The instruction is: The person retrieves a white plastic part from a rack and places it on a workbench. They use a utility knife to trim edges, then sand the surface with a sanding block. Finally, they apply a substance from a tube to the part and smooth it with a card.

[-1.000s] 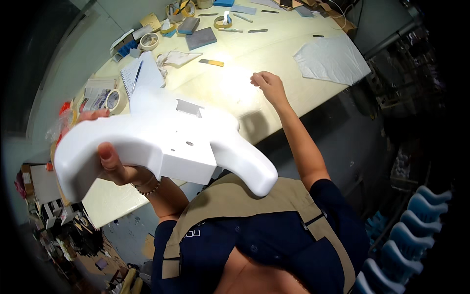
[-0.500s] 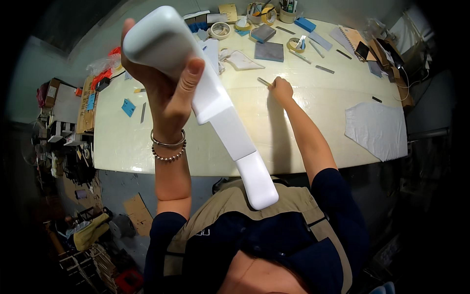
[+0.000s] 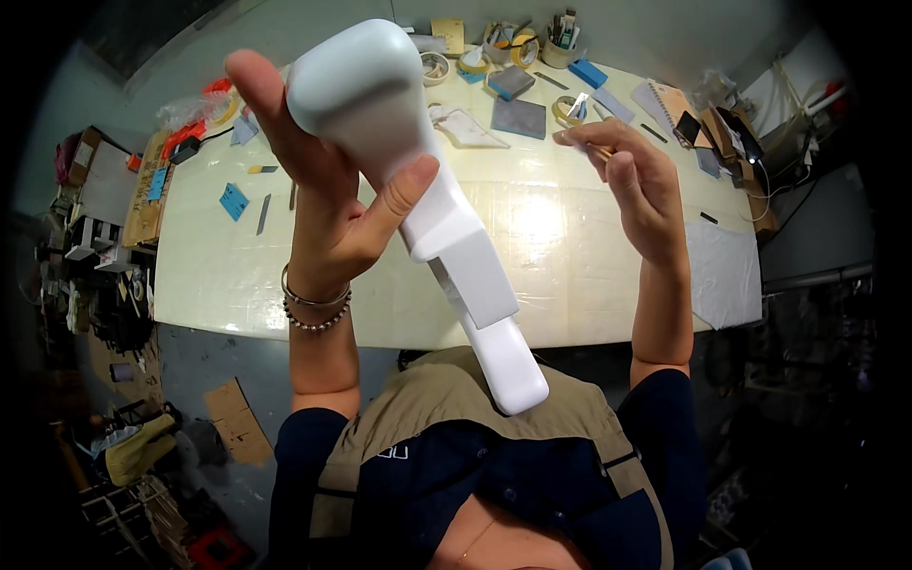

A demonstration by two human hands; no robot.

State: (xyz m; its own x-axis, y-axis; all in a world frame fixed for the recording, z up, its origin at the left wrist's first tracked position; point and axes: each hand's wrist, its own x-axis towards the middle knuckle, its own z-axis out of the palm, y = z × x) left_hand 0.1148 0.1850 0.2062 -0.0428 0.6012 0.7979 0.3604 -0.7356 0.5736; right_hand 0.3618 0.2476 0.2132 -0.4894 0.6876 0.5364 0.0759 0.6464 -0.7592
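Observation:
A long white moulded part (image 3: 465, 252) slants across the view, its broad rounded end up by my left hand and its narrow end down at my apron. My left hand (image 3: 328, 195) is closed around the upper part, with the thumb pressed on its near face and one finger pointing out past its left side. To the right, raised over the table, my right hand (image 3: 646, 185) pinches a thin tan stick-like tool (image 3: 600, 150). Most of that tool is hidden by the fingers, so its tip cannot be made out.
Under my hands is a pale, film-covered table (image 3: 560, 285). Grey sanding blocks (image 3: 519, 118), tape rolls (image 3: 435, 68), and pen cups (image 3: 562, 40) stand along its back. A white cloth (image 3: 727, 275) lies at right. At left are a blue scrap (image 3: 234, 201) and a cardboard box (image 3: 152, 199).
My right hand has lifted off the table with the thin tool and moved right. The white part has shifted slightly right in my left hand's grip.

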